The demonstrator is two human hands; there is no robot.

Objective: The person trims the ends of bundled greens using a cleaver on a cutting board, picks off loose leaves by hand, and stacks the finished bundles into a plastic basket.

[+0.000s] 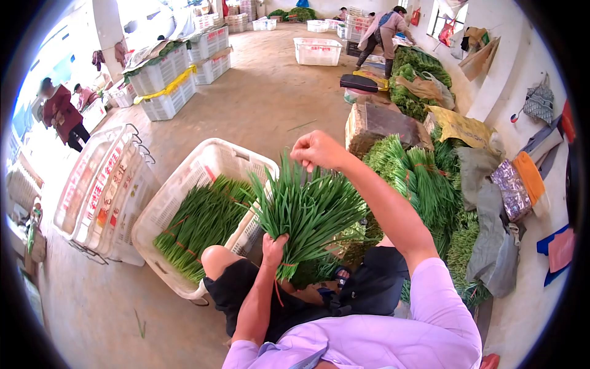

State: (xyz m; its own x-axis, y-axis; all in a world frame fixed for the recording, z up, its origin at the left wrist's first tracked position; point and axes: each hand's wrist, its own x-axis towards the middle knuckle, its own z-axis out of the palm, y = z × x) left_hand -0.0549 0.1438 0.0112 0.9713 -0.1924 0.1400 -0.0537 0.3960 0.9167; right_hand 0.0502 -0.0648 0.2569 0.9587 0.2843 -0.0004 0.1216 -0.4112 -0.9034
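Note:
My left hand [274,247] is wrapped round the lower part of a bunch of garlic chives [316,206], whose long green leaves fan out up and to the right. A red tie [278,294] hangs below that hand. Raised over the leaf tips is my right hand [316,151], its fingers pinched together; what they hold, if anything, is too small to make out. To the left, a white plastic crate [147,230] contains several chive bundles [203,218] with red bands. More bundled chives [430,184] are heaped on my right.
Nested white crates [101,190] with wire handles stand at the left. Stacked crates [166,80] are farther back. A covered box [384,126] sits ahead on the right. One person [384,34] bends over greens at the back; another person [61,114] stands far left.

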